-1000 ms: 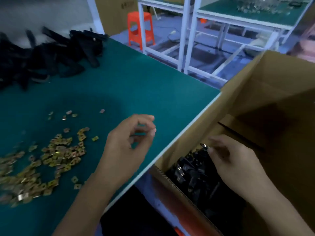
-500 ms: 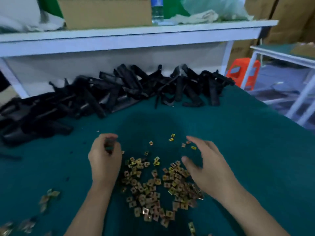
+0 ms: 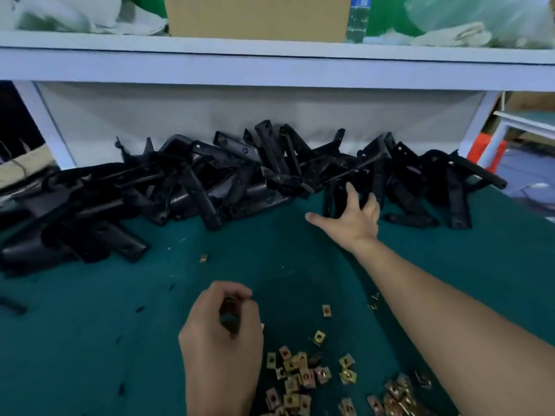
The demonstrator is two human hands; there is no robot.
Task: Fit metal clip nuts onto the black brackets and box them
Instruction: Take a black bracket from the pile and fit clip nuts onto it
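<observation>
A long pile of black brackets [image 3: 228, 181] lies along the back of the green table [image 3: 90, 340]. My right hand [image 3: 351, 217] reaches into that pile with thumb and fingers spread, its fingertips touching an upright black bracket [image 3: 333, 199]. Near the front, my left hand [image 3: 222, 334] hovers with its fingers curled round a small dark piece that looks like a clip nut, mostly hidden. Several gold clip nuts [image 3: 303, 376] are scattered on the table just right of the left hand and under my right forearm.
A white shelf [image 3: 270, 64] overhangs the bracket pile, carrying a cardboard box [image 3: 258, 16] and plastic bags. Single clip nuts [image 3: 203, 258] lie apart on the mat. An orange stool [image 3: 483, 148] and another table stand to the far right.
My view swung from the cardboard box at the right back to the table. My right hand went from the box, over the clip nuts, forward to the bracket pile. My left hand stayed curled.
</observation>
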